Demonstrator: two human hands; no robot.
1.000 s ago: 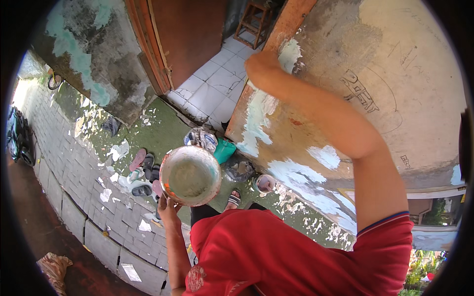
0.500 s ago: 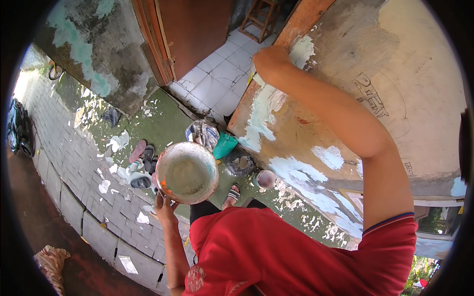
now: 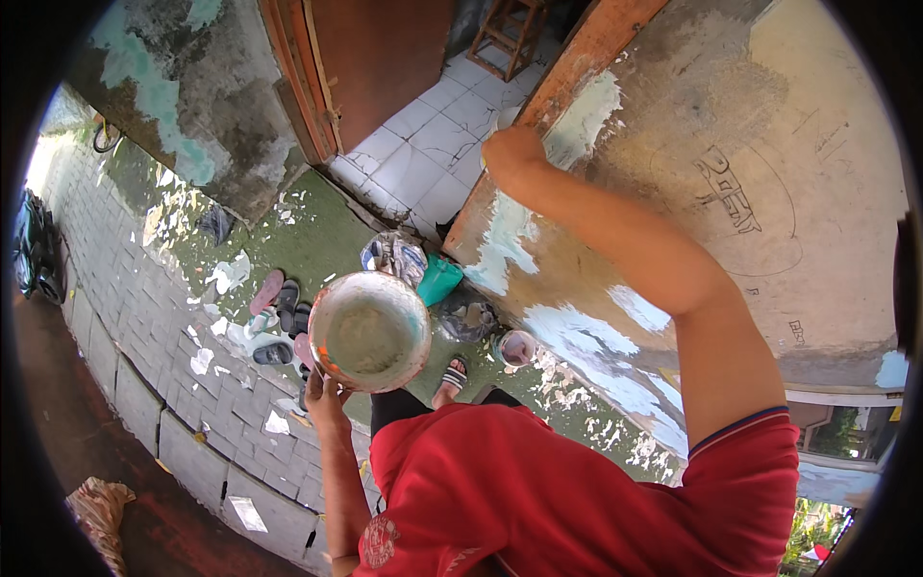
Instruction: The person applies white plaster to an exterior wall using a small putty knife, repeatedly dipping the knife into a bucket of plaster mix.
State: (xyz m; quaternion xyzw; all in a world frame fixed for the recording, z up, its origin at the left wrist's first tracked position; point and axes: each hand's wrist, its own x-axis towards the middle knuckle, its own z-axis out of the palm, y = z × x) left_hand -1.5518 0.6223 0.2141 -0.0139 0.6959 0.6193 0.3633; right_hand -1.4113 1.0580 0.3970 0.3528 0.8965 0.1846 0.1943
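Note:
My left hand [image 3: 328,396] grips the near left rim of a wide round bowl [image 3: 423,337], which is smeared with whitish paste and has an orange mark on its rim. The bowl is tilted so its inside faces up. My right hand [image 3: 515,158] is closed at the edge of the wall beside the doorway. A small pale piece [image 3: 506,117] shows just beyond the fingers; what it belongs to is hidden by the hand. A pale, rough paint patch [image 3: 586,120] lies on the wall next to this hand.
A worn wall [image 3: 615,221] with pale blue patches runs along my right. Below the bowl's far side are plastic bags [image 3: 437,281] and a small bucket [image 3: 517,348]. Sandals [image 3: 273,354] and paint flakes litter the ground. A wooden stool [image 3: 508,38] stands inside the doorway.
My right hand has moved down along the wall edge, toward me. More of the pale patch above it shows. The bowl has shifted slightly right and away from me.

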